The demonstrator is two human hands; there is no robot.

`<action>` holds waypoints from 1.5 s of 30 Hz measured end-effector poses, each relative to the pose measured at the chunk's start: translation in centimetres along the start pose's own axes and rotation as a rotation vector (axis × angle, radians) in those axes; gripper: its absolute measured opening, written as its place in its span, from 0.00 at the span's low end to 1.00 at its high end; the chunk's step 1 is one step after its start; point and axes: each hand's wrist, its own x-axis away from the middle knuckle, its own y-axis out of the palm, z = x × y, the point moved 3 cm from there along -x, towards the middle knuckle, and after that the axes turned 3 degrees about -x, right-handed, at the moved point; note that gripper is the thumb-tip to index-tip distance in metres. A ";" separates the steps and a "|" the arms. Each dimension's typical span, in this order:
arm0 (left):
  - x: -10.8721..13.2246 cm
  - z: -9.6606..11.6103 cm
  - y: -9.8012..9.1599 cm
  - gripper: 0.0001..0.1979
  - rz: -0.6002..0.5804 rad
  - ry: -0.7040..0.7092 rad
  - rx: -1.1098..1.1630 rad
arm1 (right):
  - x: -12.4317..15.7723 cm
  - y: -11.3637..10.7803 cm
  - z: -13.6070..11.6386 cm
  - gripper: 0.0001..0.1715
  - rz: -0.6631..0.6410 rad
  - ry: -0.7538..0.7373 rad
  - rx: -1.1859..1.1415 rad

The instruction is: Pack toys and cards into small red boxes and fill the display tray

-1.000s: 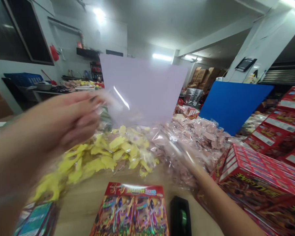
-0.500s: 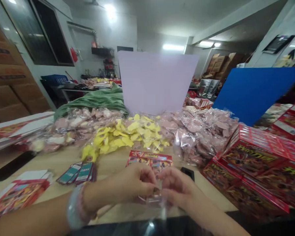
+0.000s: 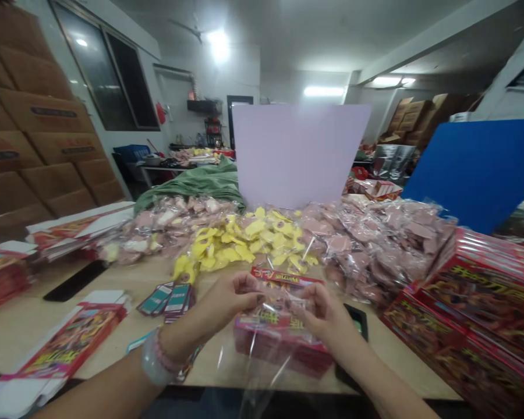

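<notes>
My left hand and my right hand are both closed, pinching the top of a clear plastic bag. The bag spans the gap between my fingertips and hangs down toward the table's front edge. Whether anything lies inside it is hard to make out. Directly beneath my hands is a stack of red printed boxes, seen partly through the plastic. Teal-backed cards lie left of the stack, near my left wrist. A dark device rests beside my right wrist.
Yellow cutout pieces are heaped behind the boxes, between bagged pink pieces. Red packed boxes stand at the right. Flattened cartons and a black phone-like slab lie left. A pale board rises behind the heaps.
My hands have moved apart, spreading the plastic between them. The view has shifted left and lifted back, so more of the red box stack and the cartons at left now shows.
</notes>
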 end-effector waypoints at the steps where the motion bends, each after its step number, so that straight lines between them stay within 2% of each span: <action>1: 0.5 0.1 -0.9 0.14 0.034 0.001 0.028 | -0.5 0.6 0.0 0.12 -0.009 0.001 -0.021; 5: 3.0 -0.6 -4.2 0.26 0.170 -0.074 0.261 | -1.9 2.7 -0.7 0.12 -0.028 0.044 -0.158; 7: 4.3 -1.4 -5.1 0.24 0.228 -0.100 0.421 | -2.4 3.7 -1.1 0.13 -0.031 0.063 -0.203; 9: 5.3 -2.3 -5.6 0.18 0.286 -0.096 0.536 | -2.7 4.5 -1.3 0.14 -0.020 0.064 -0.228; 14: 6.7 -3.8 -6.1 0.14 0.401 -0.052 0.592 | -3.0 5.9 -0.6 0.15 -0.030 0.093 -0.243; 20: 7.7 -4.1 -6.6 0.14 0.555 0.048 0.530 | -2.3 7.7 -0.6 0.15 -0.103 0.058 -0.239; 23: 8.3 -3.8 -6.2 0.15 0.562 0.063 0.519 | -2.0 8.1 0.0 0.13 -0.091 0.016 -0.218; 27: 9.0 -3.4 -5.3 0.20 0.509 0.033 0.563 | -2.3 7.5 1.5 0.13 -0.087 0.003 -0.135; 29: 9.1 -3.1 -4.9 0.21 0.511 0.032 0.516 | -2.3 7.0 1.0 0.16 -0.028 -0.127 0.023; 31: 9.0 -2.7 -4.5 0.22 0.515 0.055 0.404 | -1.8 7.2 -0.9 0.23 0.005 -0.359 0.214; 32: 8.8 -2.4 -4.2 0.22 0.505 0.071 0.342 | -1.4 7.7 -2.1 0.25 -0.041 -0.456 0.290; 33: 8.6 -2.1 -3.9 0.22 0.493 0.091 0.288 | -1.1 8.4 -3.1 0.23 -0.154 -0.495 0.343; 35: 8.4 -1.7 -3.4 0.22 0.480 0.127 0.224 | -0.5 10.1 -4.5 0.09 -0.452 -0.368 0.349; 36: 8.3 -1.5 -3.2 0.22 0.485 0.141 0.211 | -0.3 10.7 -4.9 0.07 -0.551 -0.257 0.316; 37: 8.3 -1.5 -3.1 0.21 0.489 0.143 0.203 | -0.2 11.1 -5.0 0.10 -0.597 -0.153 0.272; 39: 8.3 -1.7 -3.1 0.19 0.471 0.099 0.180 | -0.2 11.4 -4.9 0.13 -0.564 -0.043 0.174; 41: 8.3 -2.1 -3.0 0.16 0.440 0.030 0.135 | -0.3 11.3 -4.4 0.15 -0.520 -0.037 0.117; 45: 8.3 -2.5 -2.9 0.12 0.427 -0.008 0.046 | -0.1 11.2 -3.2 0.18 -0.572 -0.004 0.130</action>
